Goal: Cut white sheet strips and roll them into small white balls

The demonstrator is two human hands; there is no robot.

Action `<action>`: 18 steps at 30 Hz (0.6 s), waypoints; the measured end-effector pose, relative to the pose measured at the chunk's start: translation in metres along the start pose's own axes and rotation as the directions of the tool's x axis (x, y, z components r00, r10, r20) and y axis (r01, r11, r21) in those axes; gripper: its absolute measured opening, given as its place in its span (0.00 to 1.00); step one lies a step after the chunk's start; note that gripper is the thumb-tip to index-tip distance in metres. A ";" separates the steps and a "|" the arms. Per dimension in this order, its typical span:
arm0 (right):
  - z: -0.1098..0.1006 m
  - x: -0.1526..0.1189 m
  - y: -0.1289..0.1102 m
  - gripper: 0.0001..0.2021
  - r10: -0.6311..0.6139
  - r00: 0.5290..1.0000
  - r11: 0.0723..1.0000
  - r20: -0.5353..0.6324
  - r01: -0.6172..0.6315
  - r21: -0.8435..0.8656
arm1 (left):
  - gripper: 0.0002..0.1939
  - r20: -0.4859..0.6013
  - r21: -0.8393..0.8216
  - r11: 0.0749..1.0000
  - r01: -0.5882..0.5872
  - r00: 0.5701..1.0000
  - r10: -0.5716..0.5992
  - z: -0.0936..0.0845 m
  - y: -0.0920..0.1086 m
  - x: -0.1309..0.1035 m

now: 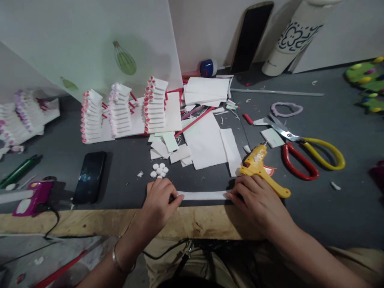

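Observation:
A narrow white strip [205,195] lies level near the table's front edge, between my two hands. My left hand [162,200] pinches its left end between thumb and fingers. At the right end, my right hand [250,198] has its fingers pressed together on the strip. A yellow glue gun [258,166] lies just beyond my right hand, its handle reaching past the knuckles. Several small white discs [159,170] sit together above my left hand. White paper sheets [207,140] and smaller cut pieces lie behind the strip.
Scissors [292,138] with red and yellow handles lie at the right. A black phone [90,178] and purple device [34,198] are at the left. Rows of red-tipped white rolls [154,108] stand at the back, near an upright phone [252,38] and a white bottle [288,44].

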State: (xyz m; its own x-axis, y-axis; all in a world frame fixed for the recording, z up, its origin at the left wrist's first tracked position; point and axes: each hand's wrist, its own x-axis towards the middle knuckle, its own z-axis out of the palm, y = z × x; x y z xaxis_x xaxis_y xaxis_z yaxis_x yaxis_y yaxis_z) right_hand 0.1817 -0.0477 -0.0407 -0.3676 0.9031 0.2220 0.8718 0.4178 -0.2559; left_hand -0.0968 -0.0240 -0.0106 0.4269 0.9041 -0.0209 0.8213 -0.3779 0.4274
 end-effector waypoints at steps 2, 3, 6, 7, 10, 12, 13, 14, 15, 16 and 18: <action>-0.001 0.000 -0.001 0.11 0.006 1.000 1.000 0.003 -0.006 -0.003 | 0.10 0.000 0.004 1.000 0.002 1.000 -0.002 0.000 0.000 0.000; -0.001 0.001 -0.001 0.11 0.009 1.000 1.000 0.004 -0.009 -0.007 | 0.10 -0.005 0.004 1.000 0.005 1.000 -0.005 0.000 0.001 -0.001; -0.004 0.001 -0.003 0.11 0.038 0.999 0.999 0.002 -0.037 -0.008 | 0.05 -0.044 0.005 1.000 0.004 0.999 -0.004 0.001 0.003 -0.001; -0.004 0.001 -0.003 0.10 0.046 0.999 0.999 -0.010 -0.046 -0.001 | 0.03 -0.058 0.014 1.000 -0.011 0.998 0.012 0.001 0.005 -0.002; -0.005 -0.001 -0.005 0.09 -0.029 0.998 0.999 -0.055 0.030 0.028 | 0.07 -0.097 0.089 0.986 -0.138 0.984 0.147 0.001 0.009 -0.004; -0.005 -0.003 -0.006 0.12 -0.140 0.989 0.989 -0.055 0.142 0.034 | 0.10 -0.092 0.163 0.955 -0.249 0.960 0.266 0.001 0.011 -0.006; -0.005 -0.004 -0.006 0.14 -0.188 0.981 0.981 -0.045 0.190 0.035 | 0.11 -0.077 0.197 0.934 -0.297 0.945 0.317 0.001 0.012 -0.007; -0.005 -0.005 -0.007 0.15 -0.222 0.974 0.974 -0.036 0.223 0.036 | 0.11 -0.048 0.224 0.912 -0.342 0.931 0.361 0.000 0.013 -0.009; -0.005 -0.006 -0.006 0.14 -0.241 0.970 0.970 -0.034 0.242 0.033 | 0.11 -0.013 0.248 0.893 -0.375 0.921 0.390 -0.001 0.013 -0.010; -0.005 -0.006 -0.006 0.13 -0.251 0.967 0.967 -0.036 0.252 0.029 | 0.10 0.021 0.269 0.879 -0.394 0.915 0.404 -0.002 0.013 -0.011; -0.007 -0.006 -0.004 0.11 -0.263 0.963 0.964 -0.055 0.265 0.020 | 0.09 0.078 0.296 0.864 -0.407 0.912 0.403 -0.003 0.014 -0.012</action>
State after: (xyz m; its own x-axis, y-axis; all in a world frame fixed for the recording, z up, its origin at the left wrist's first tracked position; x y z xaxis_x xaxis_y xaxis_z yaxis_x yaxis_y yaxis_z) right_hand 0.1823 -0.0555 -0.0343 -0.5658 0.7543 0.3330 0.7366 0.6439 -0.2068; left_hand -0.0916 -0.0390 -0.0018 0.7499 0.6564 0.0824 0.6477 -0.7539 0.1104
